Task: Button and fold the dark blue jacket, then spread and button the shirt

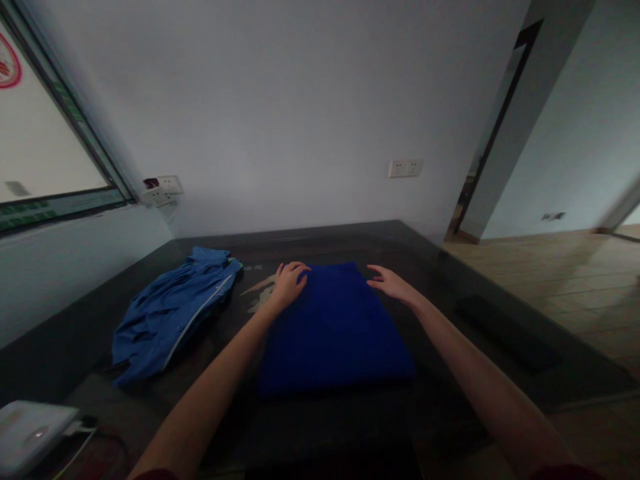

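A deep blue cloth (340,327), folded into a flat, neat shape, lies on the dark table in front of me. At its far left corner rests my left hand (291,283), fingers spread, with the fingertips at the cloth's edge. My right hand (393,283) is just off the far right edge of the cloth, thumb and fingers apart with nothing in them. Whether the left fingertips press on the cloth or hover over it is hard to make out.
A crumpled blue garment (185,307) with a white stripe lies to the left. Near the front left corner is a white device (37,433) with a cable plugged in. A long black object (505,333) lies at right on the table (380,237). Wall sockets (405,168) are behind.
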{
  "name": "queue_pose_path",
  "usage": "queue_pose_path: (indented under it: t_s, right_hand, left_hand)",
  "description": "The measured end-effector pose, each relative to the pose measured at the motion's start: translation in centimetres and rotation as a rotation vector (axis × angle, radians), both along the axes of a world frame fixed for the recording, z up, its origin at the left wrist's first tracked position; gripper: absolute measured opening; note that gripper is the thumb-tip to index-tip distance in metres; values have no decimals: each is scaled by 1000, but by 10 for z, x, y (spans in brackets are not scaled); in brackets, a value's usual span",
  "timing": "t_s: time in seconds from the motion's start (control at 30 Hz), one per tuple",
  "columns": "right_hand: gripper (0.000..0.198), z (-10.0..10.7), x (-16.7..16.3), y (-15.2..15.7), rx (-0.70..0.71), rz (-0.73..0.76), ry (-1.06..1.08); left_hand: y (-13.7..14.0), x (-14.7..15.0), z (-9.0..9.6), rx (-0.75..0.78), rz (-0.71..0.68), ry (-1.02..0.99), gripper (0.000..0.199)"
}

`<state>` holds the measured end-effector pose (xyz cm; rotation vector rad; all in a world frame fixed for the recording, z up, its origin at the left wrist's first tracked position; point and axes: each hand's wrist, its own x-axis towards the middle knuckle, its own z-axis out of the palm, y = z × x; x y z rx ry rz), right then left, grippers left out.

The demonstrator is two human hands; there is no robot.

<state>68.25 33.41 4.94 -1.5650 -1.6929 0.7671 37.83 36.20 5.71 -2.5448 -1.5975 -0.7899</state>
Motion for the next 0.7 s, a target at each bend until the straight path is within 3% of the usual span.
queue_pose_path:
  t_s: [0.2,0.37,0.53,0.7]
  right_hand:
    - [61,-25,55,-94,-174,-66,207]
    - [64,-19,52,-140,-267,-115,423]
    - [60,-11,24,-152,-348,-28,699]
    - [62,-13,13,-142,-405,-99,813]
  left_hand:
    - [-93,-55,-10,-196,-143,96,34]
    - [-159,-69,-23,-227,-245,109,45]
    - [-174,-65,-30,-241,-270,159,71]
    - [-173,-62,-32,-223,-302,193,85]
